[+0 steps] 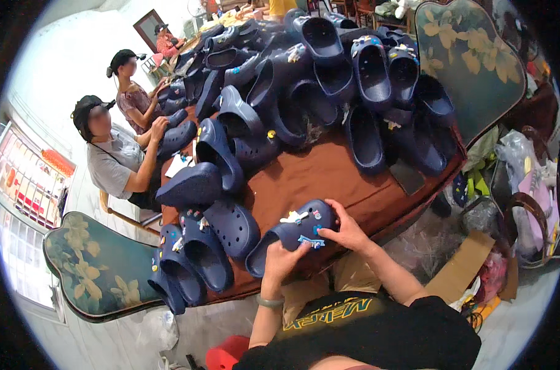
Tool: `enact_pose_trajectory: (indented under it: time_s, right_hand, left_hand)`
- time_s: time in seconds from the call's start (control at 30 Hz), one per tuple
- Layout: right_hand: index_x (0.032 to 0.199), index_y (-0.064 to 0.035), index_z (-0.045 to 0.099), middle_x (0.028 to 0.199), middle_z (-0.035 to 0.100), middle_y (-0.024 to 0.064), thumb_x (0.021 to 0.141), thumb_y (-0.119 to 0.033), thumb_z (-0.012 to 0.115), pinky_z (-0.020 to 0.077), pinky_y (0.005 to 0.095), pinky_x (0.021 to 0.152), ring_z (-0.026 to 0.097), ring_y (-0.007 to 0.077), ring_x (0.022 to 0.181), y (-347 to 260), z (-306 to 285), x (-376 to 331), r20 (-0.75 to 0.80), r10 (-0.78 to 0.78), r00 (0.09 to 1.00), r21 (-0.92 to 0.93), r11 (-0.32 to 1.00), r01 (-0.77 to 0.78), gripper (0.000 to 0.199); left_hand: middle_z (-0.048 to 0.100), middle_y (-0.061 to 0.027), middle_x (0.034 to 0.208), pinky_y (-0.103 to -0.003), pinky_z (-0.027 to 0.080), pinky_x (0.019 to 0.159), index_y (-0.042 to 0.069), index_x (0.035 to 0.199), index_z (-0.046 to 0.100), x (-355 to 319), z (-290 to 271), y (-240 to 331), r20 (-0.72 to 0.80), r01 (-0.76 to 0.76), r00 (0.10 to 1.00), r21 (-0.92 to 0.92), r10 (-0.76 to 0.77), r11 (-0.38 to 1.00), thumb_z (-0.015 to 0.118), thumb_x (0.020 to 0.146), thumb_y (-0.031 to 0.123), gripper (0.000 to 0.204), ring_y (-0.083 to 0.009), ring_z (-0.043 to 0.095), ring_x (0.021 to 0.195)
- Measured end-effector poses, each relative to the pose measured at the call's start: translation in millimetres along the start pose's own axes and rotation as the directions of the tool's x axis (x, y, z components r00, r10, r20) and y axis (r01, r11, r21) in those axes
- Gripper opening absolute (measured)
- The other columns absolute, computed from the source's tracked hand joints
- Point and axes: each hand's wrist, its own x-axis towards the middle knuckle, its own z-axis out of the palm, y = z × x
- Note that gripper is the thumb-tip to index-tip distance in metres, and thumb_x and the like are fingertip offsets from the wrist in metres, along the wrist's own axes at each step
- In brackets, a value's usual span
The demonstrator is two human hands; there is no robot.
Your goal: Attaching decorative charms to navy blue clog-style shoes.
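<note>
A navy blue foam clog (278, 234) is held between both my hands at the near edge of the table. My left hand (281, 264) grips its near side, with the thumb by a light blue charm (311, 242). My right hand (346, 229) wraps round the toe end, its thumb on the upper close to a small blue charm. A white figure charm (294, 217) also sits on the upper. The fingers under the clog are hidden. Just left of it, a plain clog with holes (235, 229) leans by another decorated clog (206, 254).
A big pile of navy clogs (292, 86) covers the far part of the brown-clothed table (304, 179). Two people (110, 151) work along the left side. Flower-patterned chair backs (101, 265) stand left and far right. Cardboard (462, 268) and plastic bags lie at right.
</note>
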Motion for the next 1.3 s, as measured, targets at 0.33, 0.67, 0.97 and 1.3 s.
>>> enact_pose_trajectory:
  time_s: [0.33,0.67,0.97,1.3]
  right_hand:
    - [0.141,-0.0057,0.036,0.131,0.05,0.0146,0.087,-0.027,0.07,0.0432,0.0374,0.096,0.052,0.0247,0.116,17.5,4.0,4.5,-0.072,-0.019,0.997,0.045,0.999,0.022,0.067]
    - [0.139,-0.002,0.034,0.131,0.045,0.0194,0.085,-0.024,0.07,0.0422,0.039,0.099,0.05,0.0317,0.118,22.0,16.4,-26.1,0.045,-0.313,0.949,-0.169,0.934,0.316,0.069]
    - [0.15,-0.0068,-0.004,0.145,0.03,0.021,0.083,-0.015,0.071,0.0301,0.0394,0.11,0.036,0.0277,0.134,4.6,39.2,-63.0,0.125,-0.124,0.984,0.193,0.976,0.099,0.101]
    - [0.147,0.0021,0.021,0.145,0.037,0.0149,0.076,-0.006,0.057,0.0268,0.0362,0.112,0.038,0.0247,0.133,-28.5,25.8,-27.1,-0.172,-0.151,0.973,0.363,0.909,0.205,0.08]
  left_hand:
    - [0.072,-0.0129,0.083,-0.032,0.053,0.069,0.002,0.098,0.069,-2.3,0.7,-4.6,-0.068,-0.067,0.995,0.136,0.077,0.988,0.081,0.074,0.029,0.039,-0.0232,0.07,0.075]
    - [0.067,-0.0041,0.093,-0.026,0.052,0.072,-0.003,0.104,0.065,-14.0,4.0,45.8,-0.32,-0.079,0.939,-0.562,-0.128,0.823,0.064,0.092,0.011,0.019,-0.0119,0.063,0.079]
    - [0.057,-0.0093,0.117,-0.031,0.044,0.094,-0.002,0.135,0.043,-33.9,27.6,19.3,0.292,-0.074,0.936,-0.378,0.195,0.923,0.068,0.088,0.013,0.055,-0.0158,0.053,0.109]
    - [0.06,-0.0139,0.108,-0.034,0.048,0.082,0.0,0.112,0.06,-34.0,-3.0,-20.2,-0.562,-0.426,0.739,0.04,0.373,0.904,0.062,0.087,0.003,0.026,-0.0253,0.059,0.094]
